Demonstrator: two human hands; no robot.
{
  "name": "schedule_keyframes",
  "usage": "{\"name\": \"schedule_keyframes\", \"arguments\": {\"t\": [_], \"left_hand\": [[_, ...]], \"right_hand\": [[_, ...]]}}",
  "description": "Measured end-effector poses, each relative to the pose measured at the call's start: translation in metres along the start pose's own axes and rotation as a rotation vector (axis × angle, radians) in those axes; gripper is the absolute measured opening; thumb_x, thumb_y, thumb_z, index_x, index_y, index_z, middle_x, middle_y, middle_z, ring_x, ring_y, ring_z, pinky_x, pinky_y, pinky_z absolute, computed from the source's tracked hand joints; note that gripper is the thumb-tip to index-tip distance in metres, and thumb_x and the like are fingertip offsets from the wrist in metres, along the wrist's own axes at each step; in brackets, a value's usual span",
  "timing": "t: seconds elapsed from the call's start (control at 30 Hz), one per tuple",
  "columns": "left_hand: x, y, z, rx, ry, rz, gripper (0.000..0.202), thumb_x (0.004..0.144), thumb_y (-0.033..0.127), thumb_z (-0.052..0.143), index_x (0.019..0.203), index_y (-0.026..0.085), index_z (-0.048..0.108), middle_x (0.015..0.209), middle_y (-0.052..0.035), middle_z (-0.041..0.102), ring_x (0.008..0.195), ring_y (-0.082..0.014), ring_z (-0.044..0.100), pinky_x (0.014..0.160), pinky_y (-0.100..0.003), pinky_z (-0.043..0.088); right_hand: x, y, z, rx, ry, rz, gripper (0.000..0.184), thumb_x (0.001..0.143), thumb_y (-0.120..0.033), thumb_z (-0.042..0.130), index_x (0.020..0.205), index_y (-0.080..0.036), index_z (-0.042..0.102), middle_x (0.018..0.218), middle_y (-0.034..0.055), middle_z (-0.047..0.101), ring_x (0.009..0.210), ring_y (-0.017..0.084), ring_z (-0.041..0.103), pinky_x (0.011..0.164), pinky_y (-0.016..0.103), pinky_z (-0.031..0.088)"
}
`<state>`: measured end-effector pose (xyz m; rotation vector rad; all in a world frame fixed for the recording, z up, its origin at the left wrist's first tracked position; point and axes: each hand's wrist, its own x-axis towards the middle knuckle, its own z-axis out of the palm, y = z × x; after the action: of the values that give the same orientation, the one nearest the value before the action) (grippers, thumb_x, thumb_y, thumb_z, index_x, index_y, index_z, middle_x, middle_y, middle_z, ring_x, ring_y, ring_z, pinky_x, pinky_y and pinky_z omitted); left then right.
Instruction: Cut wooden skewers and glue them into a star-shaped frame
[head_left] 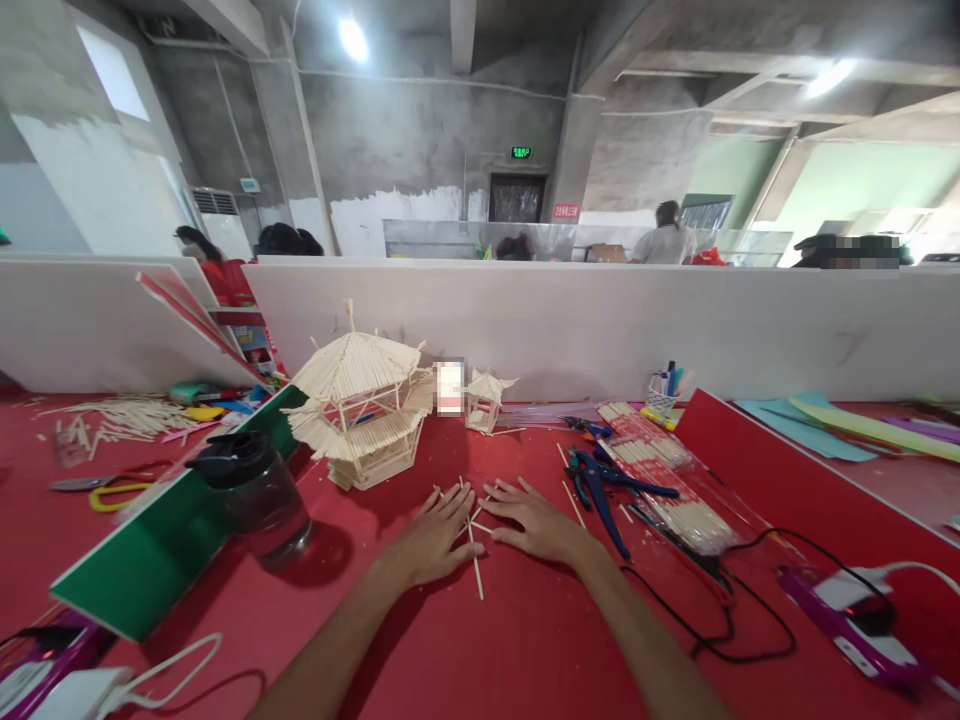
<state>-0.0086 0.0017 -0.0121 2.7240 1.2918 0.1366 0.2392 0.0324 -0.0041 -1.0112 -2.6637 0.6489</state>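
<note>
My left hand (435,535) lies flat on the red table (525,640), fingers spread and pointing away from me. My right hand (534,520) lies flat beside it, fingers stretched leftward toward the left hand's fingertips. Between and under the fingertips lie a few thin wooden sticks (474,555). Neither hand holds anything. Behind the left hand stands a large pavilion model (360,405) made of sticks. A much smaller stick pavilion (486,398) stands further back by the white partition.
A dark-lidded jar (259,495) and a green board (161,550) lie left. Blue pliers (596,480), a packet of sticks (667,480) and a glue gun (855,610) with black cable lie right. Scissors (105,487) and loose sticks (127,415) sit far left. People sit beyond the partition.
</note>
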Motion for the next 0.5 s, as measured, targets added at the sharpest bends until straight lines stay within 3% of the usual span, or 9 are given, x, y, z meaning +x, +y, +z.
{"name": "schedule_keyframes", "arguments": {"t": [0.5], "left_hand": [[0.004,-0.017,-0.013,-0.077,-0.072,0.12,0.077,0.095,0.067,0.029,0.157,0.025,0.008,0.161,-0.0109,0.019,0.15,-0.0274,0.014,0.12,-0.053,0.011]], "right_hand": [[0.001,-0.012,0.001,-0.137,0.11,-0.007,0.051,0.096,-0.054,0.046,0.142,-0.031,0.05,0.148,0.0037,0.049,0.127,0.029,0.045,0.107,0.049,0.033]]}}
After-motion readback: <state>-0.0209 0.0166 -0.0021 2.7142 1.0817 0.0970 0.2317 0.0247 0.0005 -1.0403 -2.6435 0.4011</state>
